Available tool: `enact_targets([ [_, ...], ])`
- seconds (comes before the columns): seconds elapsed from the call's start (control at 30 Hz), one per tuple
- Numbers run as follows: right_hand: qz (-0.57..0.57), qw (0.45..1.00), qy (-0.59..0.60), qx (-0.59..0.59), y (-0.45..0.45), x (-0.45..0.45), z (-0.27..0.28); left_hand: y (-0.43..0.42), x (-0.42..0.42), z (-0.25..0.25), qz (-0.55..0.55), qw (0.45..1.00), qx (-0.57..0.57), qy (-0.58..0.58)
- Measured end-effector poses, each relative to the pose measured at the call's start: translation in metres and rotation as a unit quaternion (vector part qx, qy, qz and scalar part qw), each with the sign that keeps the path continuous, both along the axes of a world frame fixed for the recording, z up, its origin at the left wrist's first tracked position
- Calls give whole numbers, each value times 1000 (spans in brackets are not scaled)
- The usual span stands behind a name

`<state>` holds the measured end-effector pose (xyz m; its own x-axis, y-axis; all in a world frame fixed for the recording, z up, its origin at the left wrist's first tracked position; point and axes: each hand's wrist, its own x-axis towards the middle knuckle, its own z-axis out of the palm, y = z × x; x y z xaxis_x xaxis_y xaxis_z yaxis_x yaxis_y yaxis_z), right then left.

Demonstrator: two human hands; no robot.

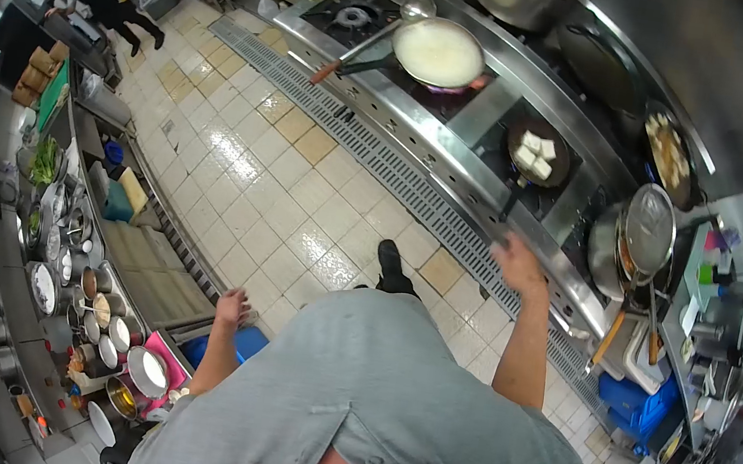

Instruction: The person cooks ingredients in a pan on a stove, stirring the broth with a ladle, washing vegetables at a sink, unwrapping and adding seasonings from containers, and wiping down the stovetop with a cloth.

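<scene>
My right hand (520,266) is at the front edge of the stove, close to the handle end of a small dark pan (552,142) that holds several white blocks (534,154). Motion blurs its fingers, and whether it touches the handle is unclear. Over the floor on the other side hangs my left hand (233,307), its fingers loosely curled and nothing visible in them. A larger pan (438,53) of whitish liquid sits on a lit burner. Beside it lies a ladle (417,9) with a wooden handle.
Right of the pans stand a pot (608,256) with a strainer (650,229) on top and a blue bin (637,403). On the left, a counter carries several containers (149,372). A person (110,1) stands at the far left. Floor tiles (238,166) stretch between.
</scene>
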<state>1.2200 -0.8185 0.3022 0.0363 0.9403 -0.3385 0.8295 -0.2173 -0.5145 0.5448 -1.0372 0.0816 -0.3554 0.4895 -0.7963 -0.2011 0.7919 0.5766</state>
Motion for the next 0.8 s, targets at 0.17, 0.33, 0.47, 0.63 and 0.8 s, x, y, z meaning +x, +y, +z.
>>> enact_targets([
  [0.17, 120, 988, 0, -99, 61, -41, -47, 142, 59, 49, -81, 995, 46, 29],
  [0.33, 176, 984, -6, -21, 153, -100, -91, 288, 71, 57, -237, 967, 77, 46],
  [0.47, 252, 960, 120, 0, 240, -201, -35, 429, 58, 58, -351, 900, 178, 187],
  [0.63, 374, 914, 158, 32, 301, -313, 28, 603, 84, 101, -346, 851, 291, 268],
  [0.8, 306, 913, 265, -43, 330, -366, 47, 716, 86, 34, -505, 754, 291, 304],
])
